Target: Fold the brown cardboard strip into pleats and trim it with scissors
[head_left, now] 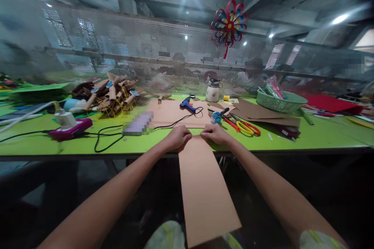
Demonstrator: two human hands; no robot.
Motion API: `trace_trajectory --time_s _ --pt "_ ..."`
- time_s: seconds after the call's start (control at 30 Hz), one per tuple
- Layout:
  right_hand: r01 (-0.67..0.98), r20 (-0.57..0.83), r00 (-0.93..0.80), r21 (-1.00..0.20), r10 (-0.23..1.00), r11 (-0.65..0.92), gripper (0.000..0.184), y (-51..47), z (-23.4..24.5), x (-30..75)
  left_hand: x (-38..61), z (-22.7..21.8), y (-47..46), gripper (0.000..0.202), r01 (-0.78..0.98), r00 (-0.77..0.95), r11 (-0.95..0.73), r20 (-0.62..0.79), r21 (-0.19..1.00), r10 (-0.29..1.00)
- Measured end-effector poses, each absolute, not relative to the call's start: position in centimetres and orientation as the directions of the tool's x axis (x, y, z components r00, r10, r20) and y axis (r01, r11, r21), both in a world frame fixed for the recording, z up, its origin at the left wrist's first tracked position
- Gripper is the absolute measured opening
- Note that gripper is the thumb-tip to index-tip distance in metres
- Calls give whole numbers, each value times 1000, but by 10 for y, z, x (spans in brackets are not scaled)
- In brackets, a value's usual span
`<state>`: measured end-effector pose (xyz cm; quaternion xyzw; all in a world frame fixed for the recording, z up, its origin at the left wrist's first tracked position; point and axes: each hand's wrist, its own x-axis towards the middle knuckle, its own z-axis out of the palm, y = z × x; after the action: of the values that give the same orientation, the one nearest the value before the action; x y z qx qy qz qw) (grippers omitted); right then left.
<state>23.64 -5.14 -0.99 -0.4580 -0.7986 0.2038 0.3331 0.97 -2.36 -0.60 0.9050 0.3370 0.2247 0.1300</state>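
A long strip of brown cardboard point(204, 186) hangs over the table's front edge toward my lap. Its far end is pinched at the left corner by my left hand point(179, 138) and at the right corner by my right hand point(216, 134), fingers closed on both. Just beyond my hands lie stacked brown sheets point(166, 113), with a blue glue gun point(187, 105) on top. Near my right hand are a small blue bottle point(216, 117) and scissors with red and yellow handles point(244, 127).
On the left of the green table point(146, 144) are a purple power strip point(71, 129), black cords and a pile of rolled brown paper pieces point(112, 95). A white jar point(213, 91) and a green basket point(280, 103) stand at the back. A paper flower point(230, 26) hangs above.
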Motion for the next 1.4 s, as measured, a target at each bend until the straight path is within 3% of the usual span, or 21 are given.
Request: trace_trajectory --time_s 0.27,0.53,0.73,1.0,1.27,1.4 --pt "632 316 -561 -434 765 643 18 -43 -1 240 18 0 -16 26 518 733 -792 309 323 606" --pt "616 361 -512 -478 779 626 11 -32 -17 231 15 0 -9 20 512 768 -807 264 296 584" --pt "630 416 -547 -366 726 685 7 -36 -18 229 4 4 -11 16 502 785 -812 237 299 572" --pt "707 344 -619 -148 706 692 10 -39 -11 213 6 0 -7 10 505 762 -789 250 349 598" --pt "746 407 -611 9 679 666 11 -48 -21 208 6 -3 -4 11 481 810 -848 258 224 527" --pt "757 384 -614 40 690 652 12 -51 -20 211 5 -3 -3 8 476 809 -848 262 234 526"
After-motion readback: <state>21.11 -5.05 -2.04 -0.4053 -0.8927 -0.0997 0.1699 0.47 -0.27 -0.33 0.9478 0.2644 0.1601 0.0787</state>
